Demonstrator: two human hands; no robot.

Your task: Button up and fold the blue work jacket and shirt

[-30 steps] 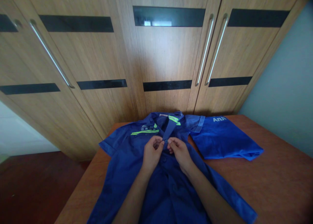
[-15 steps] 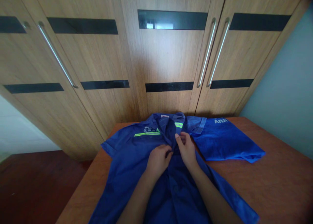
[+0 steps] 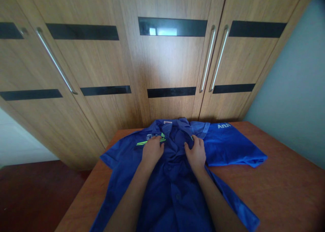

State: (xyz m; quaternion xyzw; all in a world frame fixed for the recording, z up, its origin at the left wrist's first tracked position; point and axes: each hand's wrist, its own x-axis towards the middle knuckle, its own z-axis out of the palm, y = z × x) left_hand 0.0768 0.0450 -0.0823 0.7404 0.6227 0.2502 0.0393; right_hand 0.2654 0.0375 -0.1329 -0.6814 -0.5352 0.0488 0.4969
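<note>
The left hand (image 3: pixel 153 150) rests on the chest of a dark blue shirt (image 3: pixel 128 161), at its green stripe (image 3: pixel 142 143); the right hand (image 3: pixel 195 153) rests across the collar opening. Whether either pinches cloth, I cannot tell. The shirt lies spread on the bench (image 3: pixel 284 181), beside a folded bright blue garment (image 3: pixel 228 145). Behind stands a wooden wardrobe (image 3: pixel 170 59).

A wooden wardrobe (image 3: pixel 172 63) stands behind a brown table (image 3: pixel 281 191), beside a grey-blue wall (image 3: pixel 291 107).
</note>
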